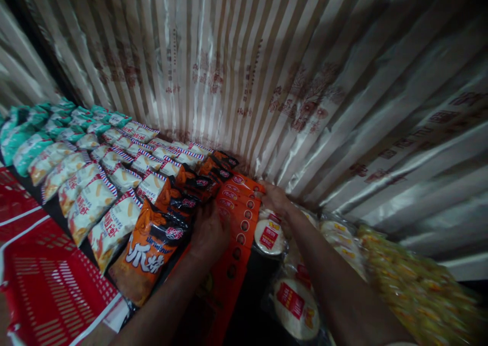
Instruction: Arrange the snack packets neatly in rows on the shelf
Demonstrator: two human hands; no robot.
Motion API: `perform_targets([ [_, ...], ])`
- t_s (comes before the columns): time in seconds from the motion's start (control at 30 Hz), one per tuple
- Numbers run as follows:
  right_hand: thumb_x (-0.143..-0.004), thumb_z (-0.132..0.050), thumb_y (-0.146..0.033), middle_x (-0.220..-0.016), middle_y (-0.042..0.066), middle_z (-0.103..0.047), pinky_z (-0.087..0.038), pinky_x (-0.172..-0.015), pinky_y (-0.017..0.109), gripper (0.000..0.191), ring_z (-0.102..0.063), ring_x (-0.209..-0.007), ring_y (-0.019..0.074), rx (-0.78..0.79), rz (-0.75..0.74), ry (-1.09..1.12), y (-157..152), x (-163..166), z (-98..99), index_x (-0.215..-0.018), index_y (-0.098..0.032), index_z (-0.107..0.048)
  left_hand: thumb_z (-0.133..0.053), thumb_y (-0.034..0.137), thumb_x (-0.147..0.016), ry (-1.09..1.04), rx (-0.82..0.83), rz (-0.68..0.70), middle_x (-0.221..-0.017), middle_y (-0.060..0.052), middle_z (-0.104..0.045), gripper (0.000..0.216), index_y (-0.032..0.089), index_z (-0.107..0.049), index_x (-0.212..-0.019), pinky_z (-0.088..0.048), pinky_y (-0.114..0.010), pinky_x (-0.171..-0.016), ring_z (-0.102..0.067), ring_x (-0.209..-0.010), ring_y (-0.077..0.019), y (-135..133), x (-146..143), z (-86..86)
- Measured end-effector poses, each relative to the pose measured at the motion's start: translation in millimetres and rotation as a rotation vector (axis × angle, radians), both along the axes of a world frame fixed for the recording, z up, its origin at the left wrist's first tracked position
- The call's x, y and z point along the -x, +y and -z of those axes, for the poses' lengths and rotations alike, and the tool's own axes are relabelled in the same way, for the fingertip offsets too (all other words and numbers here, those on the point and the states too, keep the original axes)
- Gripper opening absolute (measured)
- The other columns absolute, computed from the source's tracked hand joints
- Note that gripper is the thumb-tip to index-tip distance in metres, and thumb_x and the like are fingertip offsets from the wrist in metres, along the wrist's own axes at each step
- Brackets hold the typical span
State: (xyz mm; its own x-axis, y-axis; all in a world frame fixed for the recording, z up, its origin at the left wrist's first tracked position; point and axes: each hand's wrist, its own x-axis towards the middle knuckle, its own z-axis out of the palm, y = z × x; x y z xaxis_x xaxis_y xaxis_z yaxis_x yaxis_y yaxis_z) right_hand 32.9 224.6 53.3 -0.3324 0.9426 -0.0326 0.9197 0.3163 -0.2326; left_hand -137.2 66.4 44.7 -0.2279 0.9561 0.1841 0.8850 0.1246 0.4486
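Observation:
A row of flat orange packets [235, 224] overlaps in a line running away from me on the dark display surface. My left hand [211, 234] is at the row's left side, fingers curled against the packets' edge beside the black-and-orange snack bags [147, 252]. At the far right corner of the row, my right hand [275, 199] has its fingers closed on the edge of an orange packet. Below my right wrist is a clear pack of round white crackers [269, 236] with a red label. The scene is dim, and some fingertips are hard to see.
White snack bags [114, 224] and teal bags [32, 147] stand in rows at the left. A red shopping basket [49, 275] is in front of them. More cracker packs [295, 305] and yellow-wrapped goods [412, 280] lie at the right. A pleated printed curtain [229, 66] hangs behind.

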Motion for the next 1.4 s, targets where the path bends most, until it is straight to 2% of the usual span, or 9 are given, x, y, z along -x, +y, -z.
perform_targets([
  [0.13, -0.085, -0.051, -0.022, -0.093, 0.005, -0.067, -0.040, -0.076, 0.027, 0.010, -0.062, -0.087, 0.0182, 0.021, 0.042, -0.045, -3, 3, -6.8, -0.092, -0.020, -0.057, -0.042, 0.030, -0.086, 0.118, 0.070, -0.087, -0.114, -0.021, -0.060, 0.047, 0.004, -0.048, -0.125, -0.045, -0.043, -0.087, -0.055, -0.107, -0.0317, 4, -6, -8.0],
  [0.23, -0.085, -0.052, -0.021, -0.093, 0.004, -0.067, -0.040, -0.076, 0.026, 0.009, -0.062, -0.086, 0.0173, 0.024, 0.060, -0.046, -5, 5, -8.3, -0.091, -0.019, -0.057, -0.043, 0.030, -0.085, 0.191, 0.053, -0.103, -0.108, -0.021, -0.061, 0.049, 0.001, -0.048, -0.124, -0.047, -0.040, -0.082, -0.056, -0.101, -0.0311, 7, -8, -8.3],
  [0.33, -0.085, -0.052, -0.021, -0.092, 0.004, -0.067, -0.039, -0.077, 0.026, 0.009, -0.062, -0.086, 0.0167, 0.029, 0.058, -0.041, -5, 6, -8.3, -0.091, -0.019, -0.057, -0.043, 0.030, -0.085, 0.229, 0.010, -0.122, -0.106, -0.019, -0.061, 0.046, 0.003, -0.049, -0.121, -0.046, -0.038, -0.083, -0.056, -0.101, -0.0294, 6, -8, -6.2],
  [0.53, -0.085, -0.052, -0.022, -0.093, 0.005, -0.068, -0.039, -0.075, 0.025, 0.011, -0.062, -0.087, 0.0169, 0.020, 0.054, -0.037, -4, 5, -6.2, -0.094, -0.019, -0.058, -0.044, 0.031, -0.087, 0.210, 0.030, -0.111, -0.102, -0.017, -0.060, 0.036, 0.007, -0.054, -0.111, -0.045, -0.040, -0.085, -0.054, -0.101, -0.0297, 4, -8, -3.8],
  [0.8, -0.087, -0.047, -0.025, -0.102, 0.008, -0.068, -0.041, -0.080, 0.030, 0.020, -0.063, -0.097, 0.0221, -0.005, 0.065, -0.035, -4, 10, -7.2, -0.103, -0.020, -0.059, -0.047, 0.034, -0.088, 0.209, -0.001, -0.115, -0.109, -0.018, -0.058, 0.053, 0.004, -0.040, -0.132, -0.043, -0.035, -0.085, -0.053, -0.104, -0.0270, 12, -3, 14.6],
  [0.9, -0.089, -0.044, -0.025, -0.103, 0.008, -0.068, -0.041, -0.081, 0.031, 0.023, -0.062, -0.097, 0.0220, -0.002, 0.057, -0.035, -4, 10, -6.1, -0.105, -0.020, -0.059, -0.044, 0.034, -0.089, 0.217, 0.016, -0.110, -0.107, -0.018, -0.058, 0.052, 0.006, -0.040, -0.133, -0.044, -0.037, -0.082, -0.053, -0.101, -0.0281, 9, -5, 14.5],
  [1.1, -0.088, -0.046, -0.024, -0.099, 0.007, -0.069, -0.041, -0.082, 0.032, 0.023, -0.062, -0.094, 0.0210, 0.020, 0.066, -0.043, -4, 11, -7.6, -0.106, -0.020, -0.060, -0.041, 0.036, -0.091, 0.223, 0.044, -0.089, -0.102, -0.016, -0.058, 0.042, 0.010, -0.054, -0.121, -0.043, -0.043, -0.081, -0.051, -0.100, -0.0307, 3, -10, 12.8],
  [1.4, -0.088, -0.044, -0.026, -0.101, 0.009, -0.068, -0.041, -0.082, 0.032, 0.025, -0.062, -0.097, 0.0222, 0.005, 0.056, -0.063, -5, 11, -9.2, -0.107, -0.020, -0.060, -0.044, 0.035, -0.089, 0.256, -0.047, -0.045, -0.102, -0.019, -0.061, 0.052, 0.003, -0.044, -0.131, -0.045, -0.040, -0.083, -0.055, -0.097, -0.0300, 8, 0, 20.4],
])
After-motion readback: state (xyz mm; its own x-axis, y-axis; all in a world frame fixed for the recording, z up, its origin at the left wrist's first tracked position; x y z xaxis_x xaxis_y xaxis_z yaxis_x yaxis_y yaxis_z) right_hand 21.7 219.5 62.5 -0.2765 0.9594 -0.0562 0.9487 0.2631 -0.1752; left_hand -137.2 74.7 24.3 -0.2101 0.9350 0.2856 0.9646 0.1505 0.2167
